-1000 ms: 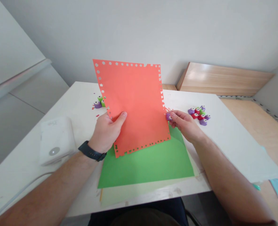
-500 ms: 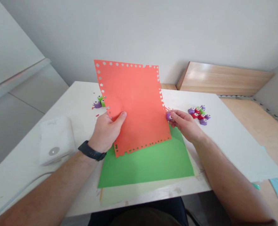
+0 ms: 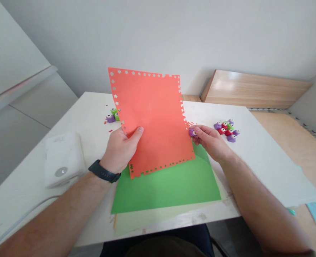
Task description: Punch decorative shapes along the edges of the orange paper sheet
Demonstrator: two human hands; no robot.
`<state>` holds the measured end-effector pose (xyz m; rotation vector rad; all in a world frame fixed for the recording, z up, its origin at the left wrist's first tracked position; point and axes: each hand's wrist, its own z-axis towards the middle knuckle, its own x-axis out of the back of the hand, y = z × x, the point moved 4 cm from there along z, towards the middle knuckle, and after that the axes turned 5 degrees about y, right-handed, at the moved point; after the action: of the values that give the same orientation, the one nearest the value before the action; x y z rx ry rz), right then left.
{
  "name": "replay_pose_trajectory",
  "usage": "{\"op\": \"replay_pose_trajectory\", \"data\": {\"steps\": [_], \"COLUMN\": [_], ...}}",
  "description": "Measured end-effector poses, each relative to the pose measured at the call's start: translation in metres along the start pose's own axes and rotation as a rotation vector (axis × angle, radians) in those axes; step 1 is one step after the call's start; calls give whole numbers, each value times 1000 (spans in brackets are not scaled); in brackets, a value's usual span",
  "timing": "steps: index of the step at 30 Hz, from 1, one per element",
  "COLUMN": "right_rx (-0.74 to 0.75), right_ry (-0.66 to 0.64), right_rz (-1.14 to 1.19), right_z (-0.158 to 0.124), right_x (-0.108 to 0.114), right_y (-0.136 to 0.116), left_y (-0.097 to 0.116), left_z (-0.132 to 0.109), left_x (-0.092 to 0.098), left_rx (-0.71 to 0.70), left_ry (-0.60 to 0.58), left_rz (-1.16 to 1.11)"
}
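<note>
Top shifted inward, a star-punched orange sheet (image 3: 158,110) sits grasped in the left hand (image 3: 120,148); at its right edge, the right hand (image 3: 211,140) grips a purple craft punch (image 3: 192,132), punching apparently awaiting a squeeze.

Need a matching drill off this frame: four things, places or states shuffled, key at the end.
1. Orange sheet
2. Purple punch at its edge
3. Green sheet
4. White device

A. lying flat, partly hidden
B. on the table, left of the left hand
C. pinched in the right hand
D. held up in the left hand

Pairs: 1-D, 2-C, 3-A, 4-B
</note>
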<state>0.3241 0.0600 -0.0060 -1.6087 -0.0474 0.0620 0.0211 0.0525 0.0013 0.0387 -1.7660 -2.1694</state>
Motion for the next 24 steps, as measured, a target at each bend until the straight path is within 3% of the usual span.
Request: {"op": "replay_pose_trajectory", "data": {"steps": [11, 24], "right_rx": [-15, -4], "right_ry": [6, -3], "right_rz": [10, 14], "right_z": [0, 1], "right_x": [1, 1], "right_y": [3, 2], "left_y": [6, 7], "left_z": [-1, -1], "left_x": [1, 1], "left_rx": [-111, -120], "left_ry": [27, 7], "left_rz": [64, 65]}}
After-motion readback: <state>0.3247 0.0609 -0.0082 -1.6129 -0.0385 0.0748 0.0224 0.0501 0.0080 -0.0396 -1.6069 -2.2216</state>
